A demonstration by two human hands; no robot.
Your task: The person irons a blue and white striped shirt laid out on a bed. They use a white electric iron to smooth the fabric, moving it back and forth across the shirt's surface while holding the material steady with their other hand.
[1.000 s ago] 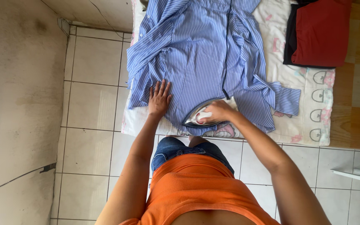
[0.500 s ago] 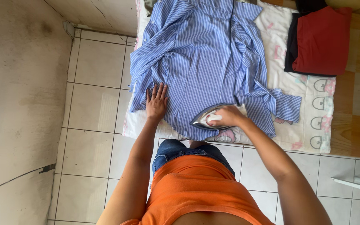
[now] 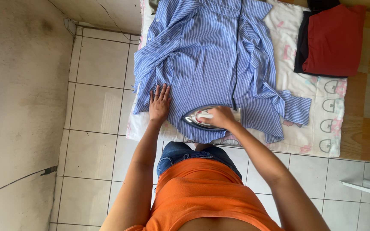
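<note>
Single head-worn view, directed steeply downward from above the wearer's torso; the striped shirt (image 3: 206, 55) is seen at arm's length beyond the fingers (image 3: 161, 92).

The iron (image 3: 198, 117), silvery with a white and red handle, sits flat on the shirt's lower hem, under the gripping right hand (image 3: 219, 116). The blue striped shirt (image 3: 206, 60) lies spread open, sleeves rumpled, stretching away from that grip.
</note>
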